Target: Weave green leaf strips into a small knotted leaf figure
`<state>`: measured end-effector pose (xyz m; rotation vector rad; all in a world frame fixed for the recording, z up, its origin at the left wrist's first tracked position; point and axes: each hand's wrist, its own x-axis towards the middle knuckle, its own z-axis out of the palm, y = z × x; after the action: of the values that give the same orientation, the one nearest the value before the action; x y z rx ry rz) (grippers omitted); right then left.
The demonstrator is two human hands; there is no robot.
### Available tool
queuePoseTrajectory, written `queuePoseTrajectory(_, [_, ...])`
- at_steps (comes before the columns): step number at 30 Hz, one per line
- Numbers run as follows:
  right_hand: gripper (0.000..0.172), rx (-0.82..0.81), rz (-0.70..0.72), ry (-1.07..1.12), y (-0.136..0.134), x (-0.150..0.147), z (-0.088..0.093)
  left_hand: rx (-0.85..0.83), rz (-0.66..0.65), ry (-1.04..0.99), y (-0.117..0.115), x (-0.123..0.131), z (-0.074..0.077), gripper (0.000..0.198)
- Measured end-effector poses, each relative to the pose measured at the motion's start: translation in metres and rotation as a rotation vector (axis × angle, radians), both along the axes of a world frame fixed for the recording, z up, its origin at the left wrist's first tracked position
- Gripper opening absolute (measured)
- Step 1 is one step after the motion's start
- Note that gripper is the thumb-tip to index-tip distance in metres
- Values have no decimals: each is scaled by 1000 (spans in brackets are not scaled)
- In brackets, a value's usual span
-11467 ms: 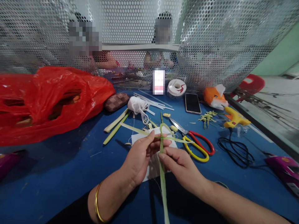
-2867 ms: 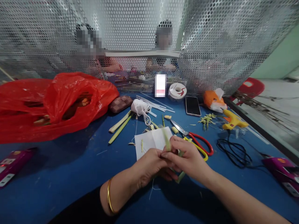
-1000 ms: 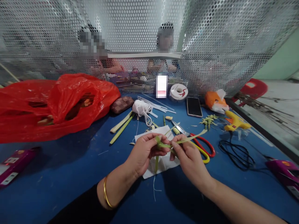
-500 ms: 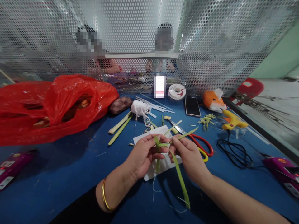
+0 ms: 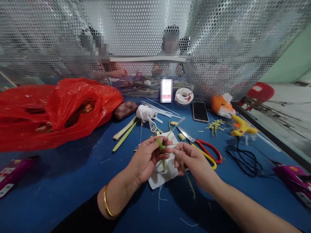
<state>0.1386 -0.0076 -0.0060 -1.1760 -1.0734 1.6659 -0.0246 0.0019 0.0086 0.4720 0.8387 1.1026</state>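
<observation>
Between the thumb and fingers of my left hand is a folded green leaf strip, with one end hanging below. My right hand pinches a thin part of a long leaf strip, whose tail hangs down, blurred. Both hands are close together over a white paper sheet. Scissors with red and yellow handles lie just beyond my right hand, blades partly spread. Two pale green stalks lie to the left of the paper.
A red plastic bag fills the left side. Along the back are white string, a tape roll and a phone. A yellow glue gun with its black cord lies right. Two people sit behind the perforated screen.
My right hand has shifted slightly down, and the strip there has turned narrower in view, its tail swinging. The upper strip ends have moved left. The folded strip in my left hand looks tighter.
</observation>
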Motion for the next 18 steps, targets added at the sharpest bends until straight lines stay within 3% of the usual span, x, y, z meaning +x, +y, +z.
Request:
queuePoseTrajectory(3, [29,200,2,-30,0,6,7,15,46,42,3,-3,-1,7])
queuePoseTrajectory(6, [16,334,115,-53,2,11,13,31,4,115,3,-2,-3,6])
queuePoseTrajectory(10, [16,502,224,-86,3,15,14,23,-60,206,1,0,-6,11])
queuePoseTrajectory(16, [15,966,21,-397,7,21,9,58,-256,270,-4,5,-5,22])
queuePoseTrajectory(18, [16,1030,-38,-460,8,22,9,78,-343,262,-7,6,-4,25])
